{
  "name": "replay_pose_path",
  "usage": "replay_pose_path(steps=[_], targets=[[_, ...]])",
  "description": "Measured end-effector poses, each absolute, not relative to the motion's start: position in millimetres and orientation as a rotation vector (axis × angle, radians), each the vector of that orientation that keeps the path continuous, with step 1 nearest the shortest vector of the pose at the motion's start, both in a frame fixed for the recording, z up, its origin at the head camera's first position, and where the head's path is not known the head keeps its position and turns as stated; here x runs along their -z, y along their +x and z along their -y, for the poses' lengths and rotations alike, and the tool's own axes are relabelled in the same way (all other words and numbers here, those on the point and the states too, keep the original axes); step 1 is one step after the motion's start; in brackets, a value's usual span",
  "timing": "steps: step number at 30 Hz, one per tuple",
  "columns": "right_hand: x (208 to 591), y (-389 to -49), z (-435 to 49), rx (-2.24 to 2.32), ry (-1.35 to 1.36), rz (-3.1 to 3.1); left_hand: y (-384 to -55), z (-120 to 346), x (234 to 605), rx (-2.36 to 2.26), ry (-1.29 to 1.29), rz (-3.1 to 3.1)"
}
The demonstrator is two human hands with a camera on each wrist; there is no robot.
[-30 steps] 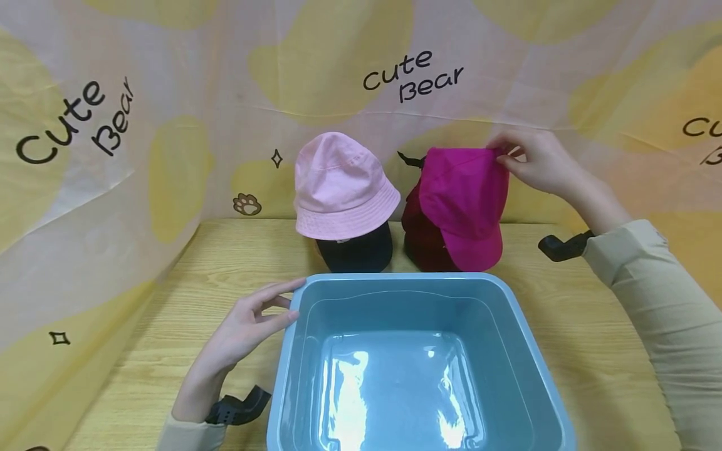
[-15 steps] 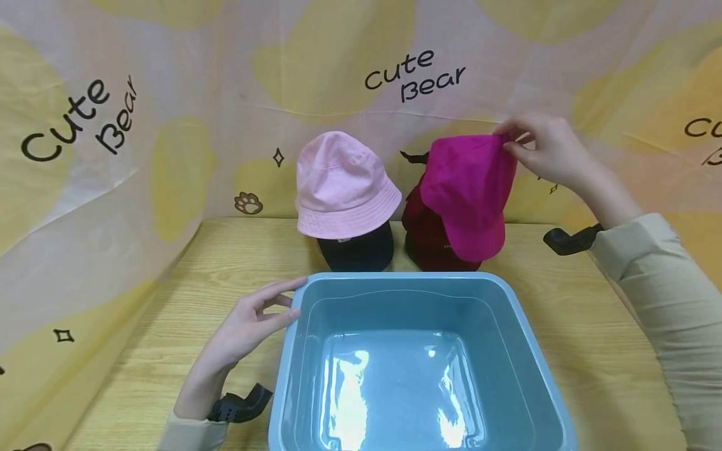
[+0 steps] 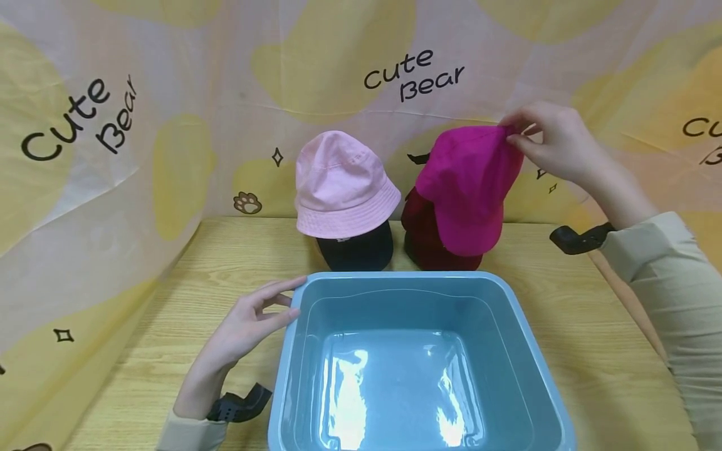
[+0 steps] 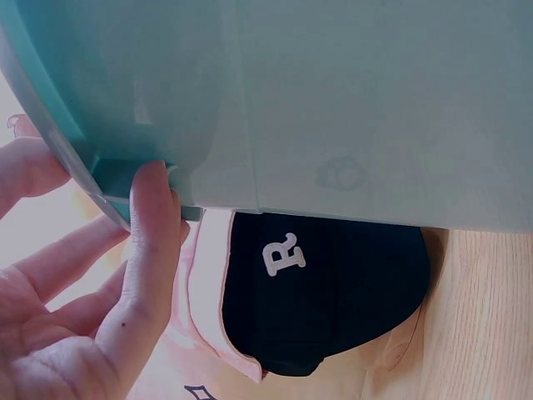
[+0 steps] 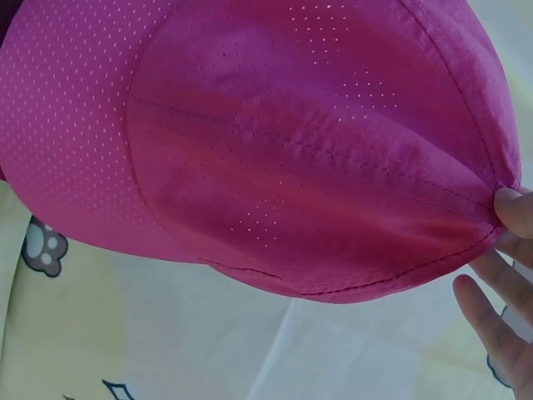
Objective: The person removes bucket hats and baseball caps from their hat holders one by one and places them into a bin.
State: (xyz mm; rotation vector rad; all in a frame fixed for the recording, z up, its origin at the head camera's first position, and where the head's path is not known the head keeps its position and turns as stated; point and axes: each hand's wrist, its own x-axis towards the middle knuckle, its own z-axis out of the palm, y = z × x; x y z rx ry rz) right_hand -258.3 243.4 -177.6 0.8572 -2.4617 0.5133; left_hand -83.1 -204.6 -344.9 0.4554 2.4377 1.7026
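From where I stand, the bright pink cap hangs from the right hand beyond the blue tub, towards its right side. The hand comes in from the right with the fingertips and thumb pinching the very top of the cap where the seams meet, and at least one other finger spread loose below the pinch. All of the cap hangs below and to the left of those fingertips.

The cap's brim points down towards the table. Its long axis, from the pinched top to the edge of the brim, runs steeply, from upper right down and a little to the left.

The left hand is well apart from the cap, nearer the person and off to the left. Its fingers are extended and spread at the tub's far left corner, touching the rim, with the thumb set apart from them against the outer side.

Just behind the cap and partly covered by it sits a dark red cap; I can't tell whether the two touch. Beside them to the left, a pale pink bucket hat sits over a black cap with a white letter R. A patterned cloth hangs behind everything.
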Motion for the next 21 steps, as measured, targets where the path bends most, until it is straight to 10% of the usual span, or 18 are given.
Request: replay_pose_path(steps=[21], targets=[[159,-234,-233,-0.454,0.893,2.336,-87,206,348,-1.687,0.451,-2.46]])
